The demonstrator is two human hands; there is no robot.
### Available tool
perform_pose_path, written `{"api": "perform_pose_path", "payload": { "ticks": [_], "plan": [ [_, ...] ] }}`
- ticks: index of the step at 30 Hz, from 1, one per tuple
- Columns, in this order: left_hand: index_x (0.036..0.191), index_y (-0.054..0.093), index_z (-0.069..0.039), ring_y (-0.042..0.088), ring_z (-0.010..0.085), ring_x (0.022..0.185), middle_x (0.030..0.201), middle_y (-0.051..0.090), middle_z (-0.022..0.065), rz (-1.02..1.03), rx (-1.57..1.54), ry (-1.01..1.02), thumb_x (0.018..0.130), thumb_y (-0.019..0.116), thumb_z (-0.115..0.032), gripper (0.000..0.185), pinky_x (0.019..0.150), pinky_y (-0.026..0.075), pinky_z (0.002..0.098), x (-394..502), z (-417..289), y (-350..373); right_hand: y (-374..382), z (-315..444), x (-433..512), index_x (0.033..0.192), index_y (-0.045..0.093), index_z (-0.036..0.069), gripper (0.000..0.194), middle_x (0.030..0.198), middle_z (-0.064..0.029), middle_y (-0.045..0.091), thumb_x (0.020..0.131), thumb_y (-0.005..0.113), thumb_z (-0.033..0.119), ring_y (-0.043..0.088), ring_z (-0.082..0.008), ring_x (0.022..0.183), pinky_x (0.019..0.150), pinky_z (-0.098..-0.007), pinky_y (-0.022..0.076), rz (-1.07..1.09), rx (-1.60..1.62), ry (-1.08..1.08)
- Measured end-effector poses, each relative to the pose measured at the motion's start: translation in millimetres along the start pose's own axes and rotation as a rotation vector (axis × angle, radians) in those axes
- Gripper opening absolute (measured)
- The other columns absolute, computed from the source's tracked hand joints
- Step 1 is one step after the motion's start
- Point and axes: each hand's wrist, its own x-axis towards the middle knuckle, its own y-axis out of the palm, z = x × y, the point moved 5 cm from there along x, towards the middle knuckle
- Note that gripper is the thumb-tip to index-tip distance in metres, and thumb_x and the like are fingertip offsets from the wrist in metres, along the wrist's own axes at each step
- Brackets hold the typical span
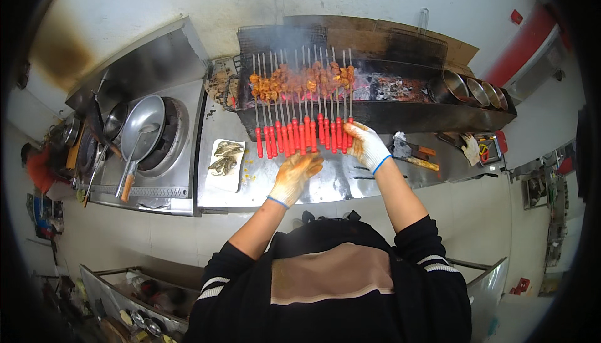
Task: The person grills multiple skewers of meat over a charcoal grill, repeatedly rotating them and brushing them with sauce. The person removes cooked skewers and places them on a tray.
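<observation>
Several metal skewers of browned meat (311,80) lie side by side across a charcoal grill trough (375,113), under smoke. Their red handles (289,137) jut out over its front edge. My left hand (293,174), in a stained white knit glove, is just below the middle handles, fingers spread; whether it touches them I cannot tell. Gloved the same way, my right hand (366,143) has its fingers at the rightmost handles; its grip is partly hidden. Glowing coals (394,88) show right of the meat.
A white plate with small fish (236,185) sits on the steel counter (300,195) at left. Metal bowls (454,85) stand on the grill's right end. Tools (415,153) lie below them. A wok (142,129) rests on the left stove. At far left is another person (40,169).
</observation>
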Motion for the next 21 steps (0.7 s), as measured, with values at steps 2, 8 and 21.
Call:
{"api": "perform_pose_path", "payload": {
  "ticks": [2, 8, 21],
  "plan": [
    [0.122, 0.058, 0.001, 0.066, 0.0274, 0.11, 0.116, 0.067, 0.0146, -0.081, -0.036, 0.037, 0.099, 0.068, -0.023, 0.035, 0.095, 0.054, 0.041, 8, 5, 8, 2, 1, -2, 0.12, 0.062, 0.006, 0.027, 0.11, -0.0087, 0.071, 0.097, 0.069, 0.018, 0.073, -0.0237, 0.093, 0.077, -0.0431, 0.061, -0.063, -0.061, 0.025],
    [0.115, 0.062, -0.003, 0.068, 0.0243, 0.101, 0.108, 0.068, 0.0102, -0.22, -0.086, 0.161, 0.098, 0.069, -0.022, 0.027, 0.088, 0.055, 0.0368, 9, 17, 16, 26, -11, 0, 0.123, 0.059, 0.004, 0.025, 0.122, -0.0128, 0.066, 0.098, 0.059, 0.002, 0.069, -0.0282, 0.111, 0.096, -0.0476, 0.0588, 0.174, 0.362, 0.166],
    [0.122, 0.06, -0.002, 0.068, 0.0244, 0.095, 0.107, 0.069, 0.0136, -0.487, 0.047, 0.191, 0.104, 0.055, -0.046, 0.047, 0.086, 0.055, 0.0387, 12, 30, 36, 43, -16, 7, 0.124, 0.057, 0.002, 0.039, 0.131, -0.017, 0.063, 0.103, 0.057, 0.035, 0.061, -0.0326, 0.122, 0.108, -0.0532, 0.0467, 0.449, 0.923, 0.367]
  ]
}}
